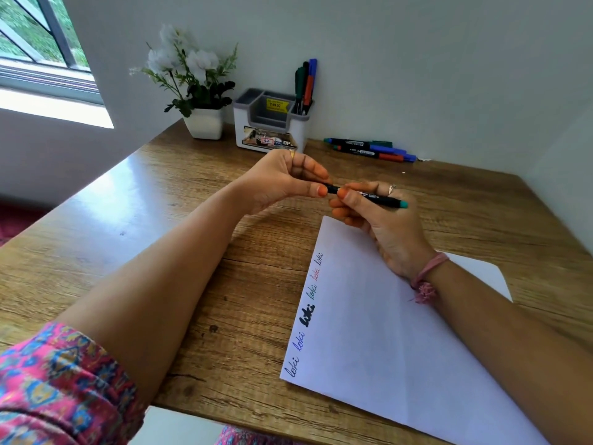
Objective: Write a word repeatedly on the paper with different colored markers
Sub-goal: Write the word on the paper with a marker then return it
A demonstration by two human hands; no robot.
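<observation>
While six coloured "loki" words (307, 314) are already sitting along the white paper sheet (401, 342) at 5 o'clock on the wooden desk (160, 226), both hands are gripping a black teal-ended marker (373, 197): left hand (282, 181) pinching its cap end, right hand (382, 223) curling round the barrel. More repeats seem to be coming.

One head-worn wide-angle view looks forward and down from close above the tabletop (96, 252), over both forearms, toward the corner walls and a window at left.
</observation>
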